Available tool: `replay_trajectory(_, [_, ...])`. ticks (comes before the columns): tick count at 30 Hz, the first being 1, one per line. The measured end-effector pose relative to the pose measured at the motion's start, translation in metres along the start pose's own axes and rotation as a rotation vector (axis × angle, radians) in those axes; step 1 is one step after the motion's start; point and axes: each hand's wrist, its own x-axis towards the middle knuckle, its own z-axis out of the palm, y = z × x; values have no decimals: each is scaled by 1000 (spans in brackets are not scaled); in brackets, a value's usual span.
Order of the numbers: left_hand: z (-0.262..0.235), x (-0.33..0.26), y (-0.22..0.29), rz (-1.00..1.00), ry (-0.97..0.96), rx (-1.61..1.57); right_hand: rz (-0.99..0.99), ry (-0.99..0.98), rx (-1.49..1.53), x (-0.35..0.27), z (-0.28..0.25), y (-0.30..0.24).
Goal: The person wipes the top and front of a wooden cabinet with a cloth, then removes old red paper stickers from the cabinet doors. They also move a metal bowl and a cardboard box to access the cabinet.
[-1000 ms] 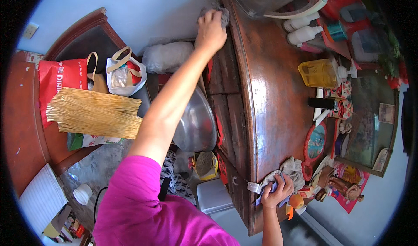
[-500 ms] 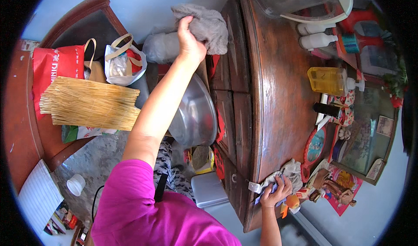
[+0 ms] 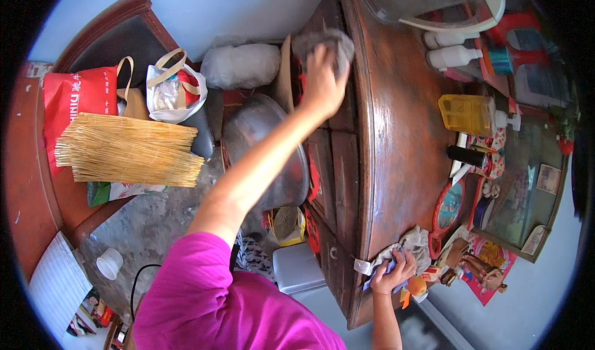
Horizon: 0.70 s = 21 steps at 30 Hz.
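My left hand (image 3: 326, 85), at the end of an outstretched arm, has its fingers bent over a grey cloth (image 3: 343, 48). That cloth is against the front of the dark wooden cabinet (image 3: 396, 145), near its far end, and is slightly blurred. My right hand (image 3: 394, 272) rests at the cabinet top's lower edge, fingers curled onto a bunched greyish cloth (image 3: 419, 241) with a white tag. A strip of bluish-purple material shows under those fingers. A small orange and yellow toy (image 3: 414, 288) lies right beside this hand.
On the cabinet stand a yellow pump bottle (image 3: 465, 114), white bottles (image 3: 454, 57), a red-framed mirror (image 3: 448, 206) and a clear plastic container (image 3: 427, 0). Below my left arm is a metal basin (image 3: 263, 176). Bags and a bamboo mat (image 3: 127, 150) lie left.
My left hand has moved right and slightly down with the grey cloth, from beside the cabinet onto its front. The plastic-wrapped bundle is now uncovered. My right hand has stayed in place.
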Motion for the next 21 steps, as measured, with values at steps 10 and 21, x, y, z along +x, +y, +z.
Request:
replay_trajectory(10, [-36, -90, -19, -530, -61, -826, -6, -2, -10, -3, 3, 6])
replay_trajectory(21, [-21, 48, 0, -289, -93, 114, 19, -3, 5, -2, 3, 1])
